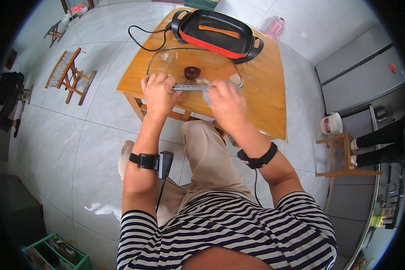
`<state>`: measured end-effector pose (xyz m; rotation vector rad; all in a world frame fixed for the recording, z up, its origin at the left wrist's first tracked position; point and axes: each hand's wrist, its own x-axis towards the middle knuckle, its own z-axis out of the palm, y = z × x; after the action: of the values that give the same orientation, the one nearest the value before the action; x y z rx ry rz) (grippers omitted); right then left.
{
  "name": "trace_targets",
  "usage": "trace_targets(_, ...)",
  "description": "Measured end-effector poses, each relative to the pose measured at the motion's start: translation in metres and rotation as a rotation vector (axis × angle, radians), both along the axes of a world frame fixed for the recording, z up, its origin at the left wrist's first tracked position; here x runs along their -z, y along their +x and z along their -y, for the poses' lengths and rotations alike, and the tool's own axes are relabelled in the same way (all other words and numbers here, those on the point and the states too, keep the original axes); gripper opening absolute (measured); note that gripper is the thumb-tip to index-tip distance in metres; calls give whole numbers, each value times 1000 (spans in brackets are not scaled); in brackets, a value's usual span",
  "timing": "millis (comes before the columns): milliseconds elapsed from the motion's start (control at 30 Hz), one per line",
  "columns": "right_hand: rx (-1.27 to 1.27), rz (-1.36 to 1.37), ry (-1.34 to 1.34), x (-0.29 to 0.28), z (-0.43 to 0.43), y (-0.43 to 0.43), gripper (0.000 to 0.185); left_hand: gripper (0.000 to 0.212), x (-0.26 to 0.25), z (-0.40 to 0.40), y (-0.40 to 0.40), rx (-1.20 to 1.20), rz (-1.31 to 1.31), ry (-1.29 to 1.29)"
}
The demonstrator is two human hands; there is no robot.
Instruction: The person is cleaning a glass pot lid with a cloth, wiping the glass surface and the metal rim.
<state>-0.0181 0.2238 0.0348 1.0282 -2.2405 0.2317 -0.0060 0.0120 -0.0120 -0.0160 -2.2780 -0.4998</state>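
A glass lid with a metal rim and a dark round knob is before me at the table's near side. My left hand grips its near left edge. Over the near right edge, my right hand is blurred and holds a pale bluish cloth against the rim. Beyond the lid stands a red electric pan with a black inside and black side handles. A wooden spatula lies in the pan.
The wooden table bears the pan and its black power cord. A folding stool stands left, a pink thermos behind. At right, a person's legs stand on a wooden stool, near a white bucket.
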Motion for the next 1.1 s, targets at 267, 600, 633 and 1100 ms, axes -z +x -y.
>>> trace_targets(267,-31,387,-249,14,-100,-65,41,25,2,-1,-5,5,-17,7)
trace_targets(600,-47,161,59,-9,-4,-1,28,20,-7,-6,0,-23,-13,-28)
trace_targets(633,-11,139,60,-12,2,1,28,23,-4,-7,-1,-15,-23,-8)
trace_targets(1100,31,315,-82,-8,-38,-16,38,37,5,63,-18,192,38,169)
